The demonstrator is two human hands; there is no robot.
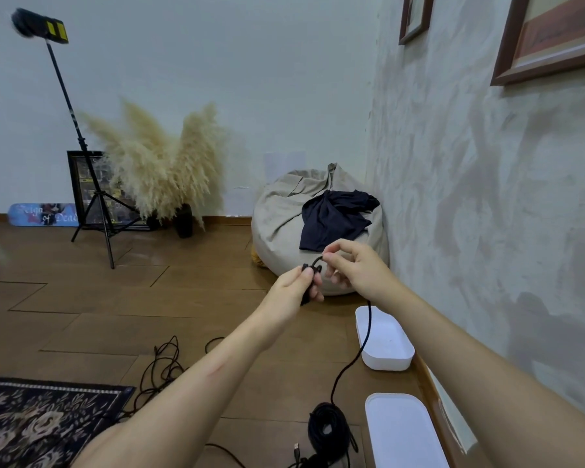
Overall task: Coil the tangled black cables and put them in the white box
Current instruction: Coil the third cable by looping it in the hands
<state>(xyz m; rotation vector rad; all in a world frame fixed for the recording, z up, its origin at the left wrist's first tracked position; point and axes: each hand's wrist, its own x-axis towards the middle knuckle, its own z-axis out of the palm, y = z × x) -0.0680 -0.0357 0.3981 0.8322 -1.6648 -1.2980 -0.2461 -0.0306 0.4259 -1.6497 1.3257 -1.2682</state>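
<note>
- Head view: the left hand (294, 288) is held up in front of the beanbag (284, 211). Its fingers are curled round a small folded bunch of the black cable (306, 297).
- The right hand (355, 270), just to the right, pinches a short loop of the same cable between thumb and forefinger. The two hands are close together and that loop joins them.
- Below the right hand the free strand hangs down past the open white box (390, 364). I cannot tell whether it touches the box.
- The strand runs on to a wound coil (314, 420) on the wooden floor at the near edge, just left of the white lid (406, 434). A small plug (296, 446) lies near that coil.
- More tangled cables (163, 366) lie loose on the floor to the left, by the patterned rug (48, 420). No coil lies in the box yet.
- Handling, as a judgement: the cable looks thin, light and limp, draping freely.
- Its turns will likely spring apart unless gripped across the whole bunch. One hand should clamp all the turns together while the other feeds slack close by.
- The plug is the only stiff part, so pulling hard on a snag there seems unwise.
</note>
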